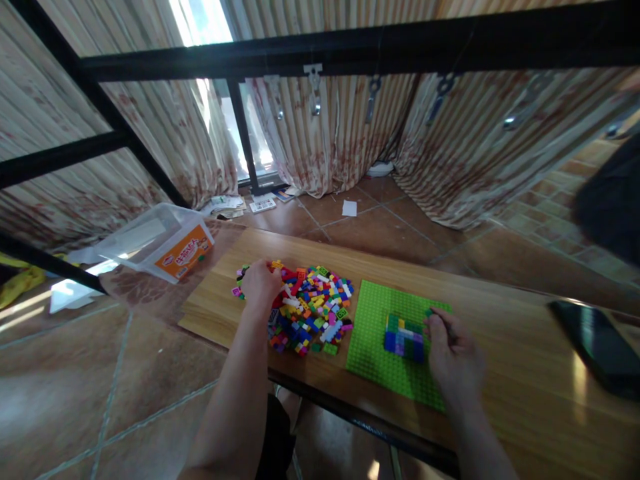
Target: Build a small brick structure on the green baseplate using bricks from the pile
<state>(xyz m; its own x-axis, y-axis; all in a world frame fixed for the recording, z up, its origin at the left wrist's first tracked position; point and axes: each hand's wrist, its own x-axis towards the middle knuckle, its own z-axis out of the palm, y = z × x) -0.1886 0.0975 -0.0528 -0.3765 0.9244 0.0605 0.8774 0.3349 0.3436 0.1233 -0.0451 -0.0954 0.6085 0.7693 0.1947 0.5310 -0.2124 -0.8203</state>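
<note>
My left hand (261,285) reaches into the left side of a pile of toy building bricks (317,303) in many colours. Its fingers point down among the bricks and are partly hidden, so whether they grip one does not show. Right of the pile lies a green studded baseplate (367,333). A low rectangular block of blue, green, white and purple bricks (404,339) is on the plate. Over the plate's right part, my right hand (456,353) is closed in a pinch, with a small dark green brick (429,313) at its fingertips.
The wooden bench (505,340) carries everything. A black phone (597,343) lies at its right end. A clear plastic tub (150,237) with an orange label stands beyond the left end. A black metal frame (350,57) crosses behind, before curtains (330,140).
</note>
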